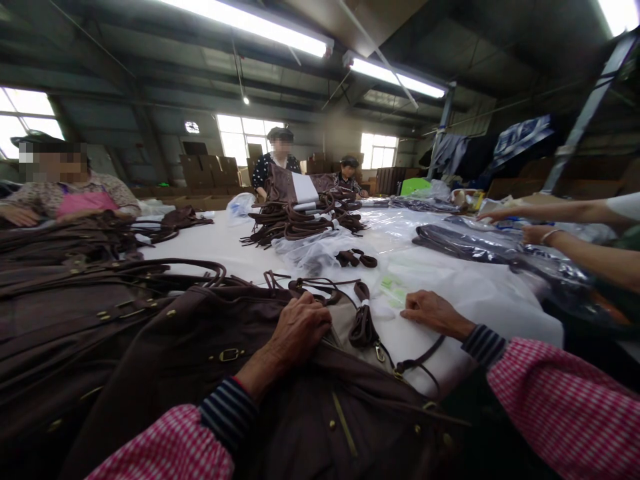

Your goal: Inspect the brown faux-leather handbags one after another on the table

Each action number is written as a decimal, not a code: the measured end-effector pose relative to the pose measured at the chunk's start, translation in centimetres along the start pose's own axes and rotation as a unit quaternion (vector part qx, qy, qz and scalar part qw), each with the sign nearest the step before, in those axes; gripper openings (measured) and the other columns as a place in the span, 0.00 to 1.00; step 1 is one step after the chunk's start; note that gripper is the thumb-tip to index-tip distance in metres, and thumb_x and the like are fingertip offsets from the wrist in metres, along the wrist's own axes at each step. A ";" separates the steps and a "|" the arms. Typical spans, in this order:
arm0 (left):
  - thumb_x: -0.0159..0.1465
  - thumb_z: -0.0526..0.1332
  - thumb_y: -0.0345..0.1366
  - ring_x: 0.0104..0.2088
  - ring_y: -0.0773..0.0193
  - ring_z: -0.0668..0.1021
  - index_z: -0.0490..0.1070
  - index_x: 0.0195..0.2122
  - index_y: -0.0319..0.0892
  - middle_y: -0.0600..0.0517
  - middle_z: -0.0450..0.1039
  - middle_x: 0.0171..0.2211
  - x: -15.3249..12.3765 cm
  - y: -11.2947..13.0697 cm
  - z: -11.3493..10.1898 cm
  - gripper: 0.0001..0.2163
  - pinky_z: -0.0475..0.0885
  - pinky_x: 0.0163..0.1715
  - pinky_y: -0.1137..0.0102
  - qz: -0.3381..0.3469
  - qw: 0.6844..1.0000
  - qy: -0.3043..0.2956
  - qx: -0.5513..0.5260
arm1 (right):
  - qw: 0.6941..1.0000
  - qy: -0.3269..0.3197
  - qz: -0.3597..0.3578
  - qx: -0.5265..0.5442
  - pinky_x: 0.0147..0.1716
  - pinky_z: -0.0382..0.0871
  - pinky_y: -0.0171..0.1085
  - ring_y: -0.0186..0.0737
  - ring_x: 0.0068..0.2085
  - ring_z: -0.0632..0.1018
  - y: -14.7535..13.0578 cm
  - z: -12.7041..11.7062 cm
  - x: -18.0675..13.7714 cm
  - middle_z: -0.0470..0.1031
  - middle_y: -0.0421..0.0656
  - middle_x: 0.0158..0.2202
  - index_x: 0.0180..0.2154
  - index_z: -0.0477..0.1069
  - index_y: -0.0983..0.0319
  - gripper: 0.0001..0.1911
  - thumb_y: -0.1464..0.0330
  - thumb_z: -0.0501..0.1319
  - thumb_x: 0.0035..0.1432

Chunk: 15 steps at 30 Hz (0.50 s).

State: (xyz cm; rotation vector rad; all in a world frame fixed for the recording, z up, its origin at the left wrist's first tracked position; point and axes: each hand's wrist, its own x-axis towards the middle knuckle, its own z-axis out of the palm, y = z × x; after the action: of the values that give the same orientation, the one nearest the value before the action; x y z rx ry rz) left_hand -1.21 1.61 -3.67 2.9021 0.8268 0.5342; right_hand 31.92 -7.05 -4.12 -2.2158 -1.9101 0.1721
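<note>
A large dark brown bag (200, 353) with brass-coloured buckles and a zip lies in front of me. My left hand (303, 323) has its fingers curled over the rim of its opening, where a beige lining (343, 317) shows. Beside that rim lies a bundled brown strap (363, 317) with a white band round it and a metal clip (380, 353) near its end. To the right, my right hand (433, 312) is low over the white tabletop, its fingers drawn together. Just beyond its fingertips lie small green-printed packets (394, 290). Whatever is between those fingers cannot be made out.
More brown bags (45, 300) are piled at left. A stack of brown bags (300, 207) with straps stands mid-table, near clear plastic (313, 250) and small rolled straps (356, 258). Plastic-wrapped dark items (465, 247) lie right, by a co-worker's arms (570, 243). Other people work across the table.
</note>
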 end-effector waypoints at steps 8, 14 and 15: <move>0.66 0.64 0.35 0.46 0.57 0.71 0.77 0.36 0.45 0.52 0.78 0.37 0.0 -0.2 0.1 0.03 0.63 0.43 0.63 0.005 1.000 0.002 -0.013 | 1.000 -0.019 0.014 0.001 0.32 0.63 0.36 0.41 0.33 0.77 0.2 -0.2 0.1 0.78 0.44 0.30 0.27 0.72 0.60 0.06 0.70 0.59 0.54; 0.64 0.66 0.36 0.45 0.57 0.72 0.76 0.34 0.46 0.53 0.79 0.36 -0.6 -0.6 1.9 0.02 0.64 0.42 0.62 0.008 0.999 0.027 -0.014 | 0.999 0.027 -0.019 0.027 0.32 0.66 0.44 0.49 0.32 0.78 1.4 2.7 -0.1 0.78 0.47 0.28 0.22 0.68 0.56 0.10 0.62 0.58 0.53; 0.63 0.66 0.37 0.46 0.57 0.72 0.76 0.35 0.47 0.53 0.79 0.36 -0.8 -0.8 2.5 0.02 0.64 0.42 0.62 0.013 0.999 0.031 -0.013 | 0.999 0.036 -0.022 0.032 0.31 0.66 0.44 0.49 0.30 0.77 1.6 3.4 0.2 0.77 0.48 0.26 0.20 0.66 0.55 0.11 0.61 0.59 0.51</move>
State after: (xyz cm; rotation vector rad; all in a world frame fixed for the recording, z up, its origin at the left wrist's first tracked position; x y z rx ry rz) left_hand -1.33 1.90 -6.35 2.8894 0.7851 0.6352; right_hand 32.77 -6.80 -7.78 -2.1069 -1.8871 0.1429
